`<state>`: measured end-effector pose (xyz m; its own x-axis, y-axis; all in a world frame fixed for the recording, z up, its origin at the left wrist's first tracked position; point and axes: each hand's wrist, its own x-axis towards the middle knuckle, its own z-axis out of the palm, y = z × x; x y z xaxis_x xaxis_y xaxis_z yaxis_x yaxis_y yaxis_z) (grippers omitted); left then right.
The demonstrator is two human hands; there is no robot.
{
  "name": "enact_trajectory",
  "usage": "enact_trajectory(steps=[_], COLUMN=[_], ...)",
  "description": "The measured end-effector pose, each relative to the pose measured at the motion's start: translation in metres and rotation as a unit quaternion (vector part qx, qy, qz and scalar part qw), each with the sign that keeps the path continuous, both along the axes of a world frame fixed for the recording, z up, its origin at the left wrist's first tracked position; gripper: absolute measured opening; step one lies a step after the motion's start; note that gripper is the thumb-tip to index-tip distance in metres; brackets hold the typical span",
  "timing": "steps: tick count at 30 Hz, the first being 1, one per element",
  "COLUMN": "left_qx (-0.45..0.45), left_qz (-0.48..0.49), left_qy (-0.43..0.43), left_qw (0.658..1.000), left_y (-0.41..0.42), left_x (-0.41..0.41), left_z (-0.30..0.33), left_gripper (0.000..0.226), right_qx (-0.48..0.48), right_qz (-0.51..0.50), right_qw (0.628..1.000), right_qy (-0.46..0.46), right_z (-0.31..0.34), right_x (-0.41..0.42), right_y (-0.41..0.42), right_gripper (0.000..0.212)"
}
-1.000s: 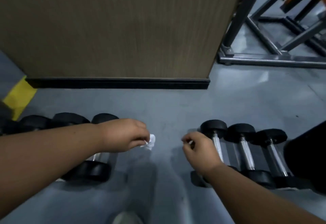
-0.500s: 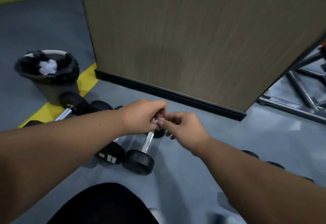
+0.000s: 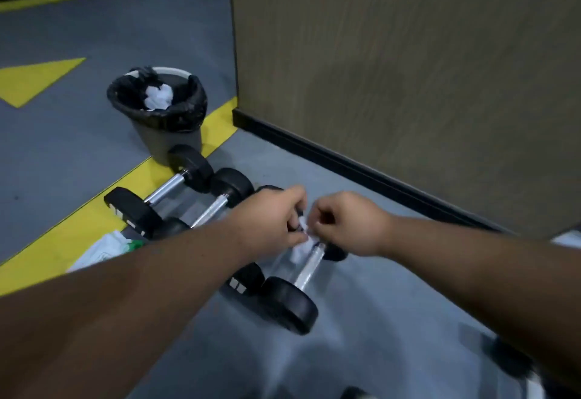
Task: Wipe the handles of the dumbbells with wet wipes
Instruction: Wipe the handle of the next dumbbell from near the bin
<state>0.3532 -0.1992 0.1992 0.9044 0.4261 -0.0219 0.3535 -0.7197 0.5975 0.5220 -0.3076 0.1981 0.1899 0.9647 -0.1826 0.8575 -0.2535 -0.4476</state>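
Since a second ago, our hands have met over the nearest dumbbell (image 3: pixel 290 299): left hand (image 3: pixel 270 221) and right hand (image 3: pixel 349 224) both pinch the wet wipe (image 3: pixel 301 246), likely unfolding it; bin (image 3: pixel 157 106) at ten o'clock.

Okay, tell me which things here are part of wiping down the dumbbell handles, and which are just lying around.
Part of the job:
left hand
right hand
wet wipe, pinched by both hands
dumbbells on the floor
wipes packet
lined bin holding white wads

Just there:
wood-look panel
yellow floor markings
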Motion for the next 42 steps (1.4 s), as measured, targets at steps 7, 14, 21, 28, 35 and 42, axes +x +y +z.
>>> enact_trajectory(steps=[7, 14, 21, 28, 35, 42], left_qx=[0.048, -0.006, -0.061, -0.156, -0.178, -0.173], left_qz=[-0.066, 0.033, 0.068, 0.117, 0.132, 0.140], left_qy=[0.203, 0.354, 0.373, 0.274, 0.284, 0.275], left_qw=[0.976, 0.935, 0.923, 0.942, 0.933, 0.935], left_y=[-0.004, -0.035, -0.049, -0.054, -0.052, -0.053], left_x=[-0.020, 0.001, 0.009, 0.004, 0.003, 0.003], left_z=[-0.091, -0.162, -0.178, -0.191, -0.197, -0.205], left_gripper=[0.043, 0.093, 0.130, 0.113, 0.107, 0.109], right_qx=[0.066, 0.138, 0.203, 0.217, 0.234, 0.241], right_qz=[-0.026, 0.076, -0.004, 0.131, -0.057, 0.047], right_qw=[0.996, 0.984, 0.976, 0.961, 0.967, 0.966], right_qy=[0.046, 0.084, 0.082, 0.111, 0.084, 0.078], right_z=[-0.162, -0.246, -0.271, -0.279, -0.282, -0.284], right_x=[0.041, 0.011, 0.032, 0.012, 0.026, 0.045], right_y=[-0.029, -0.016, -0.008, -0.044, -0.019, -0.016], right_gripper=[0.004, 0.008, 0.004, 0.023, 0.023, 0.021])
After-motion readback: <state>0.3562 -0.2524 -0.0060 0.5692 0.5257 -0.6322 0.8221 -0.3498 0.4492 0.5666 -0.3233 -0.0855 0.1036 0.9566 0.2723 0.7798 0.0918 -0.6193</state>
